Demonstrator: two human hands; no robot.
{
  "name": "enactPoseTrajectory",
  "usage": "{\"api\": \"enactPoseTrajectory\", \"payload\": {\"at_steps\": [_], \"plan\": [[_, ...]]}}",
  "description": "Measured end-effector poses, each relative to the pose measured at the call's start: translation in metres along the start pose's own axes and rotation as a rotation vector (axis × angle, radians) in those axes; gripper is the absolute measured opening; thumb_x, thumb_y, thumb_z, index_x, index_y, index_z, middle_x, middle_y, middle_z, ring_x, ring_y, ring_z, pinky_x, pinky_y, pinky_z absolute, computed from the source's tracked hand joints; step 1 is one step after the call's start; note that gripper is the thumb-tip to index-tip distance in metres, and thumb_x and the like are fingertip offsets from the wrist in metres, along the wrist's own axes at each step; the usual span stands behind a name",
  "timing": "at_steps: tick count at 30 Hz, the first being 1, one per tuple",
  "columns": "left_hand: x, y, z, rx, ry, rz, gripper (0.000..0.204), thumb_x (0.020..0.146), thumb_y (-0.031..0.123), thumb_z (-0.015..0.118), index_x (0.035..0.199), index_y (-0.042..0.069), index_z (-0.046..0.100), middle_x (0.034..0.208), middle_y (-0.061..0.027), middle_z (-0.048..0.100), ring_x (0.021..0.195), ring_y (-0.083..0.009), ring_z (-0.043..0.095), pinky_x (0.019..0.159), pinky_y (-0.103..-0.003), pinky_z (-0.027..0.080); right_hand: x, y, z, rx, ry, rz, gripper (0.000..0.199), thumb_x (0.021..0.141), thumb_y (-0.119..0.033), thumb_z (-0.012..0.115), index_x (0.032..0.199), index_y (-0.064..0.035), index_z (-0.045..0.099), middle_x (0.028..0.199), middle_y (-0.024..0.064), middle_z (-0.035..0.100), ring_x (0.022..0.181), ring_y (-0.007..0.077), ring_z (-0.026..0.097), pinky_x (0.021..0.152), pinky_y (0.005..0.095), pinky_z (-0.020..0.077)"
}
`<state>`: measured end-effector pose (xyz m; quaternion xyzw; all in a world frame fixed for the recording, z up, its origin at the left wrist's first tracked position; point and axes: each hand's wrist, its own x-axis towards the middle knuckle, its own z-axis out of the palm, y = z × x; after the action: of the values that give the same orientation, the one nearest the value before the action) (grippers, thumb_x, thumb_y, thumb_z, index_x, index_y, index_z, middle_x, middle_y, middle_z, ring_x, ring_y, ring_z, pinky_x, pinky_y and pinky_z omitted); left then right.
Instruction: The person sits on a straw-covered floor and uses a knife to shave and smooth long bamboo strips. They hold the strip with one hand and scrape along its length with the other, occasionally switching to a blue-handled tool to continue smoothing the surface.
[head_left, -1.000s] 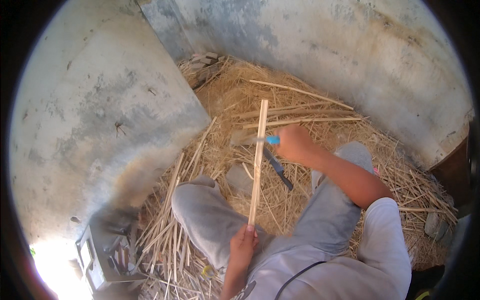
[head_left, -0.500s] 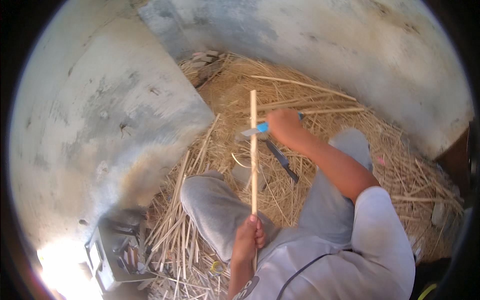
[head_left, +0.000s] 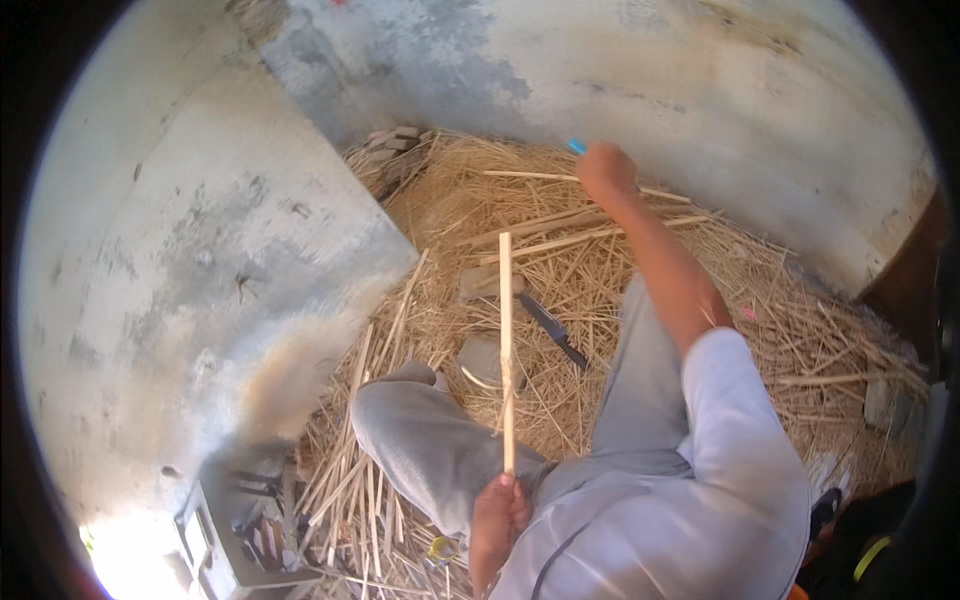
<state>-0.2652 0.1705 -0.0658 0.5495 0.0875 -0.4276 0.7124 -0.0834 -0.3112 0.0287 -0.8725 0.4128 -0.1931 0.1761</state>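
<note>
My left hand (head_left: 497, 518) is closed around the lower end of a long pale bamboo strip (head_left: 506, 300), which points away from my lap. A rough joint shows partway along the strip. My right hand (head_left: 607, 172) is raised at the far side near the wall, gripping a blue-handled knife (head_left: 577, 146). Only a bit of the blue handle shows past the fist, and I cannot see its blade at this moment. Between my knees, a dark knife (head_left: 553, 332) lies on the shavings, right of the strip. A thin curled shaving (head_left: 478, 378) lies left of the strip.
Straw-like shavings cover the floor, with longer strips (head_left: 580, 236) beyond the bamboo. Flat stones (head_left: 480, 358) lie between my legs. A grey open box (head_left: 235, 545) with items inside stands at lower left, beside split strips (head_left: 345, 490). Stained walls (head_left: 650, 80) enclose the spot.
My right hand has moved the blue-handled knife off the strip, away toward the far wall. My left hand and the strip's far end sit lower in view.
</note>
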Motion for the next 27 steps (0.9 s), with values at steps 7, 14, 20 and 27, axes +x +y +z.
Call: {"api": "enactPoseTrajectory", "payload": {"at_steps": [7,14,20,27], "plan": [[0.02,0.001,0.012,0.184,0.068,0.187,0.033,0.106,0.035,0.05,0.085,0.01,0.052,0.063,0.0065,0.039,0.051,-0.0031,0.032,0.045,-0.021,0.023,-0.137,-0.009,0.02,0.351,-0.305,-0.443,0.016,0.087,-0.018,0.066,0.088,-0.0018,0.068,0.056,0.0048,0.056,0.049,0.0202,0.058,0.052,0.038,0.05],[0.019,-0.002,0.013,0.281,0.068,0.291,0.032,0.107,0.03,0.049,0.085,0.007,0.054,0.065,0.0043,0.047,0.054,-0.0035,0.039,0.048,-0.02,0.032,-0.169,0.006,0.062,0.397,-0.073,-0.797,0.011,0.08,-0.014,0.07,0.073,-0.0066,0.065,0.056,0.0124,0.059,0.05,0.0264,0.061,0.05,0.0394,0.0486],[0.017,0.001,0.016,0.376,0.073,0.356,0.033,0.108,0.033,0.048,0.086,0.008,0.052,0.064,0.0038,0.045,0.054,-0.0043,0.039,0.048,-0.02,0.031,-0.155,-0.027,0.056,0.249,-0.147,-0.725,0.006,0.077,-0.012,0.07,0.076,-0.0059,0.067,0.061,0.0128,0.063,0.055,0.0291,0.063,0.053,0.0407,0.0509],[0.024,-0.021,-0.006,0.982,0.134,0.829,0.035,0.107,0.038,0.047,0.086,0.01,0.049,0.064,0.0032,0.043,0.053,-0.0059,0.039,0.045,-0.022,0.031,-0.094,-0.064,0.062,0.343,-0.113,-0.288,0.013,0.083,-0.012,0.063,0.076,-0.0015,0.066,0.069,0.0172,0.066,0.065,0.0343,0.068,0.056,0.0462,0.0522]]}}
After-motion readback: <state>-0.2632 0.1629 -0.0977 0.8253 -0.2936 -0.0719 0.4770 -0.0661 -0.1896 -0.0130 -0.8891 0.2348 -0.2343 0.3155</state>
